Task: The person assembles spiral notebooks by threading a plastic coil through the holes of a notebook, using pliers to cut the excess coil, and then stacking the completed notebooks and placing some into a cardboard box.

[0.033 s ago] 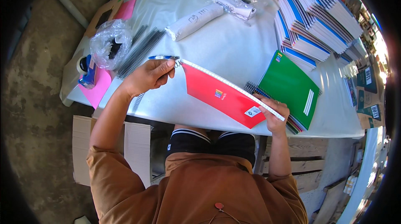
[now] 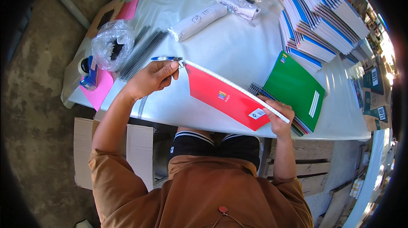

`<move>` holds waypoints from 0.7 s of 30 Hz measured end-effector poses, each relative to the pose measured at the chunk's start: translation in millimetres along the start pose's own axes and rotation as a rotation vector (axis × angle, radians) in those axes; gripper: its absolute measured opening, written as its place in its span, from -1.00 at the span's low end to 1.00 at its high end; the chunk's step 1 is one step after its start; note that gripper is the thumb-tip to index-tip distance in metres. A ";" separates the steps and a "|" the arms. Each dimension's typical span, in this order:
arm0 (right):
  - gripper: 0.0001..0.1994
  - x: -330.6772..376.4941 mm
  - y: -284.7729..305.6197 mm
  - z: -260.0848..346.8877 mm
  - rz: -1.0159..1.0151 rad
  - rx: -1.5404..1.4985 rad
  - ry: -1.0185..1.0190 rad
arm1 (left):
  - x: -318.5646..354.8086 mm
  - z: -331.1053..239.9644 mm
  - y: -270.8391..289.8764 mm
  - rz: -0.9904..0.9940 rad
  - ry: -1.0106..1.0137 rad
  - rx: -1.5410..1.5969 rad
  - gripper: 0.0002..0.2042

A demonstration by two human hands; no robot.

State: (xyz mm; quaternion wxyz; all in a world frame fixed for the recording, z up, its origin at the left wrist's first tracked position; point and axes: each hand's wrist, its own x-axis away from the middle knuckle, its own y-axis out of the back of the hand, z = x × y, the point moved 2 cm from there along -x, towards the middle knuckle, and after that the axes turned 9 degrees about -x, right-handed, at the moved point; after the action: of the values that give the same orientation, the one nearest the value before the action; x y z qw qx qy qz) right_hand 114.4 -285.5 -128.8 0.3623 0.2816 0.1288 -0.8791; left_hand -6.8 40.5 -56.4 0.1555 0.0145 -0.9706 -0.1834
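A red-covered notebook (image 2: 225, 96) with a row of punched holes along its upper edge is held slanting above the table's front. My right hand (image 2: 278, 115) is closed on its right end, thumb on top. At the left corner my left hand (image 2: 155, 77) pinches a black spiral coil (image 2: 180, 64) against the punched edge. A length of coil (image 2: 142, 106) shows below my left wrist. A slim blue, pen-like object (image 2: 166, 58) is just above my left fingertips; I cannot tell if I hold it. To the right lies a green spiral notebook (image 2: 293, 87) on other bound notebooks.
Tall stacks of spiral notebooks (image 2: 318, 19) fill the far right. Loose black coils (image 2: 142, 51), a plastic bag (image 2: 112, 45) and a blue tape dispenser (image 2: 89, 75) lie left. White wrapped rolls (image 2: 197, 23) rest mid-table. A cardboard box (image 2: 140, 151) stands below the front edge.
The coil length below my left wrist has shifted slightly to the right. Both hands and the red notebook are nearly still.
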 end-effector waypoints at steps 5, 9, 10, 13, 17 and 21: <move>-0.78 5.9 2.6 -4.7 0.025 -0.015 0.059 | -7.7 6.5 -4.6 -0.187 -0.084 0.036 -0.63; -0.81 2.4 1.0 6.1 0.086 -0.037 0.079 | -8.0 3.3 10.6 -0.087 0.070 0.279 -0.66; -0.81 2.8 0.3 7.6 0.181 -0.051 0.094 | -9.7 6.6 20.1 -0.174 -0.007 0.222 -0.66; -0.82 6.0 -4.7 9.8 0.262 -0.077 0.111 | -2.6 -4.0 33.1 -0.297 -0.104 -0.011 -0.66; -0.79 7.9 2.5 4.1 0.019 -0.007 -0.012 | 13.3 -11.2 19.8 -0.140 -0.125 -0.138 -0.68; -0.77 6.1 3.3 5.3 -0.067 0.094 -0.041 | 12.3 -2.6 -1.9 -0.078 -0.180 -0.139 -0.71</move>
State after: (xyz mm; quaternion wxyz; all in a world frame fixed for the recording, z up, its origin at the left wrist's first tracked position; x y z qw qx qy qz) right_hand 111.1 -293.6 -128.2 0.3217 0.2760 0.0892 -0.9013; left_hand -17.8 36.8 -51.1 0.0611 0.0248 -0.9642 -0.2569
